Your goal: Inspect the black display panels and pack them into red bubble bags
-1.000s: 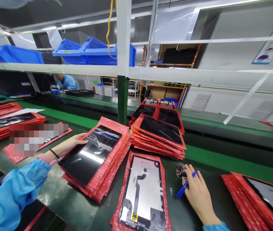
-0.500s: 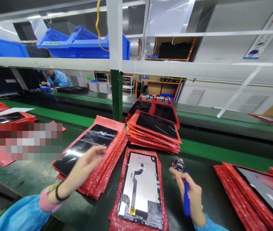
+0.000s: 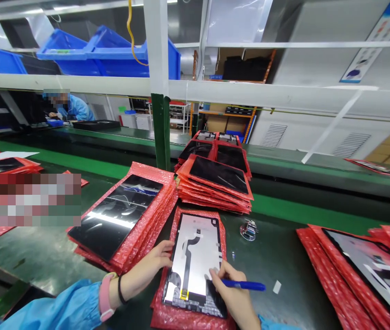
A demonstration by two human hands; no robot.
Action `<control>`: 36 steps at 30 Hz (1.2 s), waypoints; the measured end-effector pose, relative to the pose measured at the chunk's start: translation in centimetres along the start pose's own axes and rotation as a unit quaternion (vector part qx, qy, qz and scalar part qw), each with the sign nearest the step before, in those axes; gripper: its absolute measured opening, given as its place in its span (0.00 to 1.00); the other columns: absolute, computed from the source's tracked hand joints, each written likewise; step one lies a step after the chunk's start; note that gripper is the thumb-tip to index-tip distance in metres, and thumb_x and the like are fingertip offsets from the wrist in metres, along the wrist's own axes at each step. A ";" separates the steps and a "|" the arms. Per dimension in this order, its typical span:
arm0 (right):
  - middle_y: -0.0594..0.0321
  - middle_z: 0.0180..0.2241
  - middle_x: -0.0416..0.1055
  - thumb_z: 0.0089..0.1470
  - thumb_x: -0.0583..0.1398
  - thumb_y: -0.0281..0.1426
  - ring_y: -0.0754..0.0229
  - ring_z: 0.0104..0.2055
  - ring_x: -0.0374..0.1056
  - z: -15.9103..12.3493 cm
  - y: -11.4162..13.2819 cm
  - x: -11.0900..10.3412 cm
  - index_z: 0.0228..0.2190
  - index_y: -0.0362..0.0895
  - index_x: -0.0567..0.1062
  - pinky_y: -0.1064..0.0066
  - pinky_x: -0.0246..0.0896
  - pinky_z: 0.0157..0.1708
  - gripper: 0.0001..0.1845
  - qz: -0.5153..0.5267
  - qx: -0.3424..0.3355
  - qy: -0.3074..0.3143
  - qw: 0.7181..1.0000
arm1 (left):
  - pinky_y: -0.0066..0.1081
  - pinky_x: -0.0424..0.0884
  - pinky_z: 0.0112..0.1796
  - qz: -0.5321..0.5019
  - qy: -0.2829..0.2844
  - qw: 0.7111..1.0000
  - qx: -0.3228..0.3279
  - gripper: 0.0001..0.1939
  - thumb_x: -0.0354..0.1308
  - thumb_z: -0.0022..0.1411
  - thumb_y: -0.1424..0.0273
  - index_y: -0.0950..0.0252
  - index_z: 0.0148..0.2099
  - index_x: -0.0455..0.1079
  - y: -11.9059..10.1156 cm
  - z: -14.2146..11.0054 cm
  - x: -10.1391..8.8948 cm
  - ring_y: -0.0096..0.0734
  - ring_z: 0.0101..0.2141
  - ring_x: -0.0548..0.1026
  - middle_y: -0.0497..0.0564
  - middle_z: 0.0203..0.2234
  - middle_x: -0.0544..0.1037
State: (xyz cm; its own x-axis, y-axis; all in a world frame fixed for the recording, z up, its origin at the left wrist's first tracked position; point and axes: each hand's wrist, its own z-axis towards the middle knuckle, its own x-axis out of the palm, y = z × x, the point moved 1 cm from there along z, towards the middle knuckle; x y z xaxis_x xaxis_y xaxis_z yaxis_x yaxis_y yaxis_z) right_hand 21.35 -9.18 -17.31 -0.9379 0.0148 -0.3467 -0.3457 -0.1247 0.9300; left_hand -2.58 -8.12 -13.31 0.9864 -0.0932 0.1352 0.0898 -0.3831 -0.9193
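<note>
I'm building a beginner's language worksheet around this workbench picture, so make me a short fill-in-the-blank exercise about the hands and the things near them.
1. The right hand holds a slim tool coloured ____.
2. Seen by the wearer, the left hand is at the ____ edge of the panel.
3. The panel lies on bubble wrap coloured ____.
4. Beside the black band, the wider wristband is ____.

Missing words: blue; left; red; pink.

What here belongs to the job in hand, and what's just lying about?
Seemingly in use:
Pale panel, with the left hand at its left side
Red bubble wrap under it
Blue pen-like tool, in the right hand
Probably the wrapped stack at left

Apparently lying about:
Shiny metal piece
White scrap
Blue bins overhead
</note>
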 end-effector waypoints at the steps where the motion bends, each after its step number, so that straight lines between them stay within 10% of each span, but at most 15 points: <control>1: 0.72 0.14 0.54 0.48 0.63 0.43 0.63 0.19 0.53 0.1 0.0 0.1 0.14 0.48 0.57 0.70 0.47 0.23 0.23 -0.014 -0.003 -0.007 1.000 | 0.37 0.62 0.50 -0.011 0.002 1.000 -0.006 0.23 0.58 0.41 0.77 0.64 0.43 0.69 -0.1 -0.1 0.1 0.41 0.45 0.70 0.53 0.41 0.73; 19: 0.70 0.11 0.58 0.44 0.64 0.45 0.64 0.17 0.54 0.8 0.1 0.1 0.14 0.49 0.57 0.70 0.48 0.22 0.24 0.081 0.058 -0.004 0.995 | 0.32 0.69 0.40 -0.123 -0.067 0.990 -0.015 0.18 0.63 0.42 0.77 0.64 0.39 0.69 -1.4 -0.5 0.0 0.31 0.37 0.73 0.53 0.40 0.72; 29: 0.74 0.12 0.54 0.44 0.66 0.51 0.71 0.14 0.44 1.3 -0.3 -0.4 0.17 0.45 0.64 0.75 0.35 0.16 0.27 0.261 0.118 -0.005 0.958 | 0.38 0.72 0.36 -0.093 0.008 0.995 0.045 0.22 0.69 0.40 0.72 0.71 0.40 0.73 -1.8 3.4 5.0 0.46 0.34 0.79 0.57 0.31 0.82; 36: 0.71 0.15 0.63 0.44 0.69 0.48 0.69 0.17 0.56 1.5 0.0 -3.3 0.23 0.45 0.67 0.77 0.50 0.18 0.22 0.294 0.052 -0.144 0.944 | 0.40 0.69 0.49 -0.066 -0.015 0.988 0.135 0.26 0.66 0.43 0.78 0.68 0.48 0.73 -4.0 2.1 3.9 0.48 0.47 0.77 0.56 0.43 0.82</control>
State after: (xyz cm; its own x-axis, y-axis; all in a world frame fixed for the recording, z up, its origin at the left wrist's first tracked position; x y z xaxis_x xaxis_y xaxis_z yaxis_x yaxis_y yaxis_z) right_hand 24.44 -7.78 -15.99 -0.9326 0.2432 0.2667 0.2500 -0.0977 0.9633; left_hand 1.21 -5.03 -9.87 0.9672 -0.0293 0.2522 0.2465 -0.1296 -0.9604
